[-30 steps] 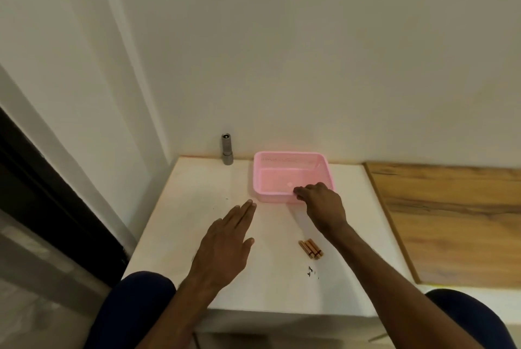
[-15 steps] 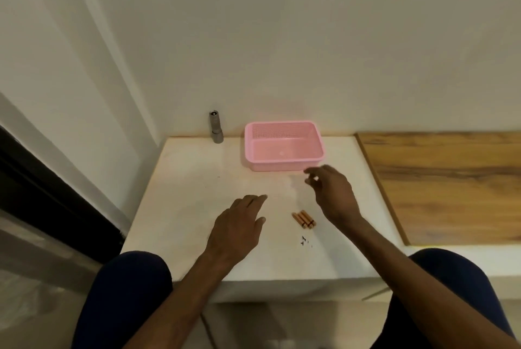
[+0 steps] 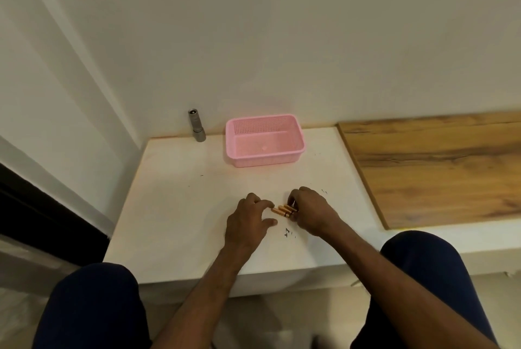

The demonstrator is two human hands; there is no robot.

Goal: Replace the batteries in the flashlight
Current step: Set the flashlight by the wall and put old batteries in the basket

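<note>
Both hands are down on the white worktop (image 3: 174,207) and we are working the little cluster of copper-coloured batteries (image 3: 283,209) that lies near the front edge, right between them. Our left hand (image 3: 248,221) has its fingertips against the left end of the cluster, thumb spread below and touching nothing, so that hand is not clamped on anything. Our right hand (image 3: 308,211) curls over the right end, fingers bent down around the cells; whether it has actually pinched one we cannot tell, because the knuckles hide the fingertips. Coming at them from both ends makes sense to us: round cells roll, and a hand at each end keeps them from scattering while we square them up or pick them off.

The flashlight (image 3: 196,125) stands upright at the far left corner, against the wall, well apart from us and untouched, which suggests to us the swap itself has not begun. Just to its right sits the pink basket (image 3: 293,159), with nothing in it, likely waiting for spent cells or loose parts. A wood-grain panel (image 3: 439,162) runs along the right, clear of the job.
</note>
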